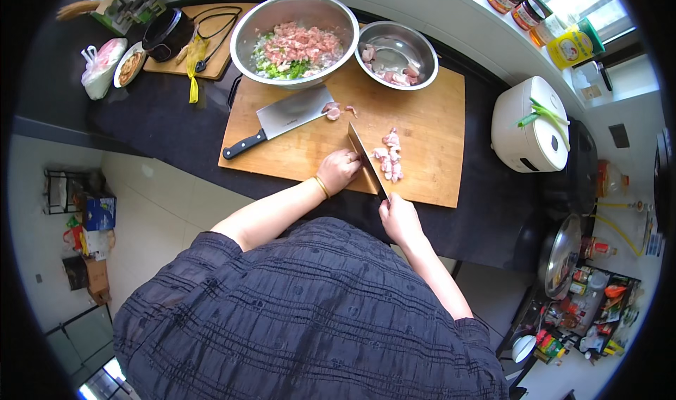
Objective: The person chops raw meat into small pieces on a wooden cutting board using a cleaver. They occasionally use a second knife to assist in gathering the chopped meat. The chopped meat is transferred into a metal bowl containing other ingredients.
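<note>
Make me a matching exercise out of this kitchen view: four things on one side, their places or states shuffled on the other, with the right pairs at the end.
Column one
1. Right hand
2. Cleaver
3. White cooker
4. Large steel bowl

Column two
A. Has green stalks lying on its lid
B. Contains minced meat and chopped greens
C. Holds a knife by its handle
D. Lies flat on the wooden board, in no grip

Pairs: 1-C, 2-D, 3-A, 4-B

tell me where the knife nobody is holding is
In the head view, the loose knife lies flat on the left half of the cutting board, on the person's side of the large metal bowl.
</note>
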`<state>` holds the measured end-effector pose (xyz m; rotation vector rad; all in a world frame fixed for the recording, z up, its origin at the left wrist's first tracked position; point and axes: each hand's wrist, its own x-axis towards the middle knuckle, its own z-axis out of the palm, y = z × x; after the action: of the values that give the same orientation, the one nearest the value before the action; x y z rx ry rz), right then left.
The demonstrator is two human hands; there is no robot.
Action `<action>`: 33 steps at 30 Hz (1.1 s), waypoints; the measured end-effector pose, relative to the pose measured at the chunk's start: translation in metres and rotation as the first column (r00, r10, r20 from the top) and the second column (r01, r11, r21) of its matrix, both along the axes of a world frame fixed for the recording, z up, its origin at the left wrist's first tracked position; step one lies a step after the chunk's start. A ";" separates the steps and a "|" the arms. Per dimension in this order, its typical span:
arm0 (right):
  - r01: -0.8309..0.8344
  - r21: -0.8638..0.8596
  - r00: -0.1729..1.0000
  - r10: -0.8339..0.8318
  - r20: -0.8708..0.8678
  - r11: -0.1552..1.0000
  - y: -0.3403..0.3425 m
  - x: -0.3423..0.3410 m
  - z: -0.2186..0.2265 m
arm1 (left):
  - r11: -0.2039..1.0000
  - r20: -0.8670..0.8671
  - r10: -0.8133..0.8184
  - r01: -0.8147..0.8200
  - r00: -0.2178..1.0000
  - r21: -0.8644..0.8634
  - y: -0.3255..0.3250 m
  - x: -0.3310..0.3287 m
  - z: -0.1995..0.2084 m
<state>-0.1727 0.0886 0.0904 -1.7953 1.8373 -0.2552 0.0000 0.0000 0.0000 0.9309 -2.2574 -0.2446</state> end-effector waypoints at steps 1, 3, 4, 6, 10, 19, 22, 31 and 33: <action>-0.007 -0.019 1.000 0.007 -0.008 1.000 0.000 0.000 -0.001 | 1.000 -0.012 -0.003 0.003 1.000 0.003 0.000 -0.001 0.000; -0.017 -0.050 1.000 0.016 -0.020 0.999 -0.004 0.001 -0.003 | 1.000 -0.017 0.002 -0.002 1.000 0.005 -0.003 -0.001 -0.001; -0.021 -0.061 1.000 0.019 -0.023 0.998 -0.007 0.002 -0.006 | 1.000 -0.010 0.011 -0.011 1.000 0.004 -0.006 -0.001 -0.004; -0.026 -0.076 0.999 0.024 -0.026 0.997 -0.012 0.003 -0.009 | 1.000 -0.008 0.019 -0.019 1.000 -0.004 -0.008 0.000 -0.005; -0.040 -0.098 0.999 0.038 -0.026 0.994 -0.018 0.009 -0.013 | 1.000 -0.032 0.011 -0.011 0.999 -0.023 -0.007 0.001 -0.002; -0.070 -0.094 0.997 0.067 -0.032 0.993 -0.021 0.002 -0.015 | 0.998 0.004 -0.011 0.011 1.000 -0.055 -0.005 0.003 -0.005; -0.062 0.005 0.996 0.062 -0.056 0.998 0.002 -0.010 -0.003 | 0.996 -0.006 0.001 -0.002 1.000 -0.094 -0.002 0.001 -0.008; -0.018 -0.086 1.000 0.018 -0.006 0.996 -0.036 0.021 -0.019 | 0.996 0.007 0.038 -0.037 0.999 -0.085 -0.005 0.005 -0.003; -0.054 -0.044 0.998 0.052 -0.034 0.998 -0.019 0.008 -0.018 | 0.994 0.013 0.033 -0.031 0.999 -0.109 -0.004 0.007 0.001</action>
<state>-0.1646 0.0692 0.0728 -1.8866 1.8169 -0.2498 0.0066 -0.0043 0.0012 0.9136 -2.2431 -0.1000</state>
